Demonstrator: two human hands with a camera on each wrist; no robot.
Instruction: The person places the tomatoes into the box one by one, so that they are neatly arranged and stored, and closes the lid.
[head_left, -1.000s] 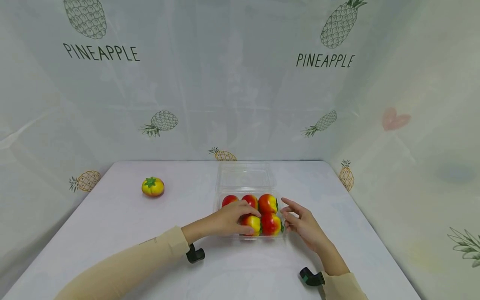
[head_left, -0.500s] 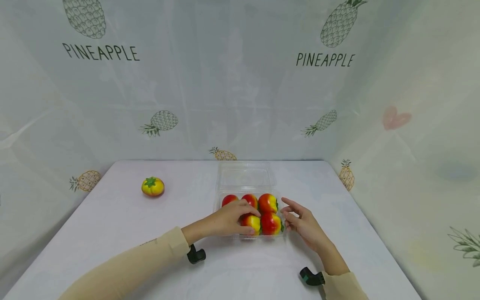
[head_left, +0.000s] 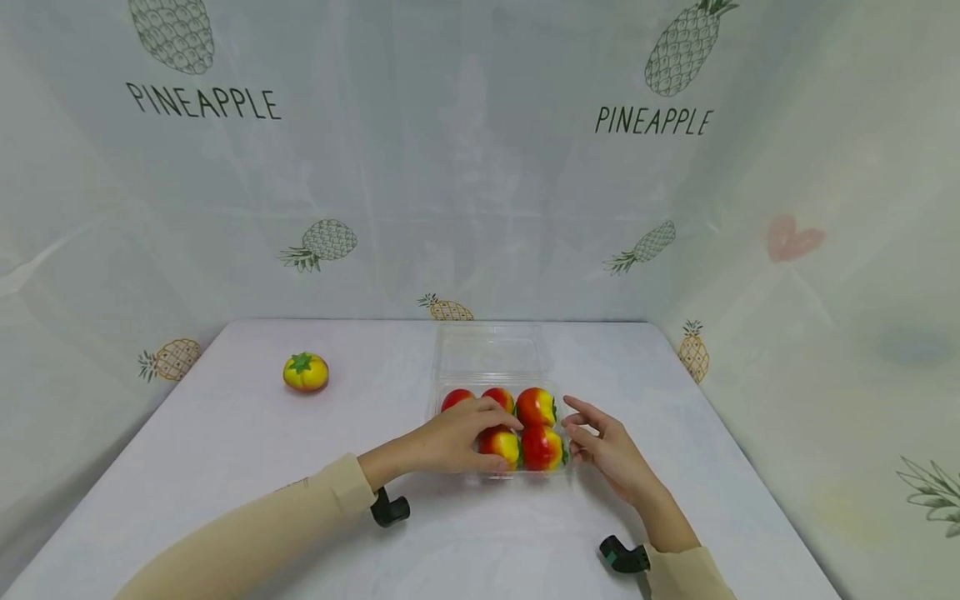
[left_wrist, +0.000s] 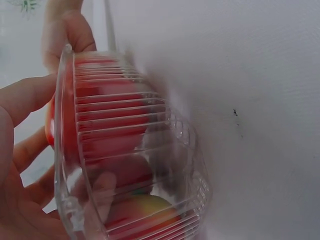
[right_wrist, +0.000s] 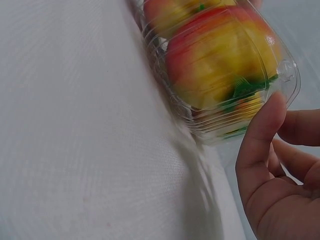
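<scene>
The left hand [head_left: 459, 435] has edged slightly toward nine o'clock, carrying along the round red-and-yellow fruit [head_left: 500, 447] it grips between thumb and fingers. The right hand [head_left: 609, 457] stays put — fingers loosely bent, thumb at the three o'clock side of the clear plastic box [head_left: 536, 474]. The gripped fruit sits in the box's six o'clock row — the transparent hinged lid [head_left: 489, 354] lies open toward twelve. On the white bench [head_left: 480, 550], a round yellow fruit with green leaves [head_left: 305, 375] rests at ten o'clock.
</scene>
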